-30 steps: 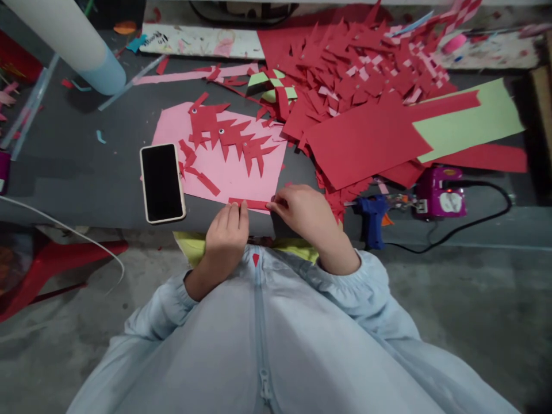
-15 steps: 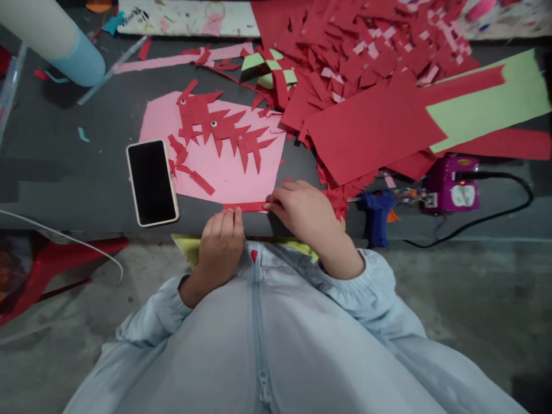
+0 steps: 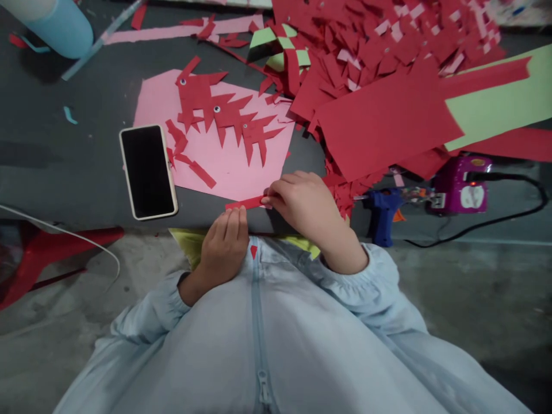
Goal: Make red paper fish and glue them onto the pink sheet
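Both hands are at a narrow red strip [image 3: 248, 202] of paper, which lies across the near edge of the pink sheet [image 3: 237, 175] on the dark counter [image 3: 64, 161]. The right hand [image 3: 304, 204] pinches the strip's right end between thumb and curled forefinger, just at the sheet's near right corner. The left hand [image 3: 226, 241], on the near side of the sheet, has its fingers straight and close together, tips against the strip toward its left end; its thumb is hidden, so I cannot tell whether it grips or only presses. The step in hand looks like folding or creasing the strip, though the fold itself is too small to make out. The next move seems to call for the left fingertips to keep the paper steady while the right pinch works it evenly, without skewing the edges. On the sheet lie three spiky red paper figures [image 3: 192, 95] with small eyes. A phone [image 3: 149, 172] overlaps the sheet's left side, while a heap of red pieces [image 3: 371, 52] and a blue glue gun [image 3: 382, 213] lie to its right.
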A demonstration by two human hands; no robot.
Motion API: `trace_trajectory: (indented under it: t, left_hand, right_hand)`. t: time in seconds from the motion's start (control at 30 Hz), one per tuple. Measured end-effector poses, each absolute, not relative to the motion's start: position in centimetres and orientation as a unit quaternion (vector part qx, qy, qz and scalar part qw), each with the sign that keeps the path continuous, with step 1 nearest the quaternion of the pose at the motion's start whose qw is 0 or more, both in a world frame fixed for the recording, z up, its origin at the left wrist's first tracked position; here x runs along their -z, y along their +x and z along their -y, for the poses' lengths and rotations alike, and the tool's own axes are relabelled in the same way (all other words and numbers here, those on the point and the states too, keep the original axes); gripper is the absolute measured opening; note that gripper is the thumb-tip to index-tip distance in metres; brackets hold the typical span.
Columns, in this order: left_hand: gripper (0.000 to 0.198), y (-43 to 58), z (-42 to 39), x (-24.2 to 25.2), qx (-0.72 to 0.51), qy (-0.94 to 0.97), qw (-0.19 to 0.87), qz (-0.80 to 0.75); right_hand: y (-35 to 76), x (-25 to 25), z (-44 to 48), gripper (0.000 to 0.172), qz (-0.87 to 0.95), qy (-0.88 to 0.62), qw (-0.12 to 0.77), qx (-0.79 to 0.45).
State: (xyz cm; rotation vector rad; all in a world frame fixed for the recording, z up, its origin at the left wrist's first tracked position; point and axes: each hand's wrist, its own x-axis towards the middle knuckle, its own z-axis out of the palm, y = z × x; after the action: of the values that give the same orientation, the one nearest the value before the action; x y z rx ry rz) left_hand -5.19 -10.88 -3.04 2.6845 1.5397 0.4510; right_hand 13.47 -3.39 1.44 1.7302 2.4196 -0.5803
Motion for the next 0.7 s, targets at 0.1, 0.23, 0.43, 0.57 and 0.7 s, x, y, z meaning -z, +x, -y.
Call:
trace_trajectory:
  t: [0.1, 0.23, 0.43, 0.57, 0.7]
  left_hand:
    - [0.037, -5.0, 10.9, 3.1, -0.154, 0.857, -0.035, -0.49]
    - [0.037, -4.9, 10.9, 3.4, -0.158, 0.852, -0.031, -0.499]
    - [0.034, -4.6, 11.1, 4.0, -0.163, 0.846, -0.096, -0.498]
    - [0.038, -4.8, 11.4, 4.6, -0.15, 0.846, -0.039, -0.51]
    - [0.041, -4.8, 11.6, 4.7, -0.149, 0.852, -0.065, -0.497]
  right_hand:
    - [13.4, -1.2, 3.1, 0.024, -0.788, 0.577, 0.055, 0.206]
    - [13.1, -1.3, 2.8, 0.022, -0.782, 0.585, 0.063, 0.207]
    - [12.7, -1.7, 2.3, 0.021, -0.773, 0.592, 0.082, 0.21]
    - [12.3, -2.1, 2.0, 0.024, -0.764, 0.602, 0.104, 0.208]
    - [11.9, -2.5, 1.8, 0.025, -0.756, 0.609, 0.132, 0.198]
